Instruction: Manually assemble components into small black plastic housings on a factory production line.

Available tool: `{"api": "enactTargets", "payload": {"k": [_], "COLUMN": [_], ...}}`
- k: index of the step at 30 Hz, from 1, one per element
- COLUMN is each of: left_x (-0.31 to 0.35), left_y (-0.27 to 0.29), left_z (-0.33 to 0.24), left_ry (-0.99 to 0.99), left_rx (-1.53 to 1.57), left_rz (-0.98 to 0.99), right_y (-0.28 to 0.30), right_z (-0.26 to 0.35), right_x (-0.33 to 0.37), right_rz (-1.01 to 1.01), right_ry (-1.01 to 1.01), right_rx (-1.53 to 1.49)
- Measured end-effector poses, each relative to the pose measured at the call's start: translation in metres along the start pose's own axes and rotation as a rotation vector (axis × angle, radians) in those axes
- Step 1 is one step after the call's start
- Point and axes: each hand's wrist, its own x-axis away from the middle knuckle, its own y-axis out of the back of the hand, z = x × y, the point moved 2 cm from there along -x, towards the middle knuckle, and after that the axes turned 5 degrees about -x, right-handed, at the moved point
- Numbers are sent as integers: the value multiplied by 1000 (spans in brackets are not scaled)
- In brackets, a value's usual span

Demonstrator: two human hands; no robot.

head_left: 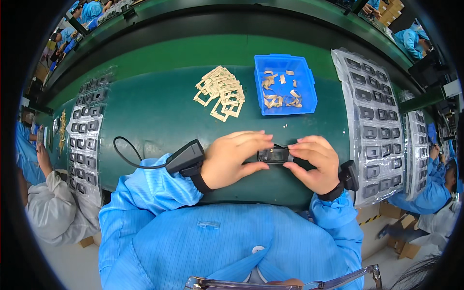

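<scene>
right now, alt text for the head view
A person's left hand and right hand hold a small dark part at a green table, with a blue bin and pale frames beyond, and trays of dark parts either side.

A light blue, finely striped coat (208, 246) has a round white button (258, 249). The black left wristband (200, 182) carries a black box (186, 157) trailing a black cable (150, 167); the black right wristband (331, 194) carries another box (350, 175). The glasses (348, 276) have see-through frames.

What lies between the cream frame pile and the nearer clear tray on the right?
A blue plastic bin holding tan strips, with green tabletop either side; head view.
</scene>
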Motion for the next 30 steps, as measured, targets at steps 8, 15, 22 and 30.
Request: {"api": "enactTargets", "payload": {"k": [8, 15, 22, 30], "left_x": [7, 5, 3, -1], "left_y": [-9, -10, -10, -8], "left_z": [6, 5, 4, 2], "left_ry": [-64, -77, -123, -125], "left_rx": [-141, -203, -264, -301], "left_rz": [106, 142, 150, 182], "right_y": [-2, -6, -6, -5], "right_z": [-17, -20, -20, -24], "right_x": [3, 1, 2, 2], "right_rz": [112, 104, 122, 150], "right_ry": [55, 57, 34, 8], "right_rx": [78, 88, 102, 67]}}
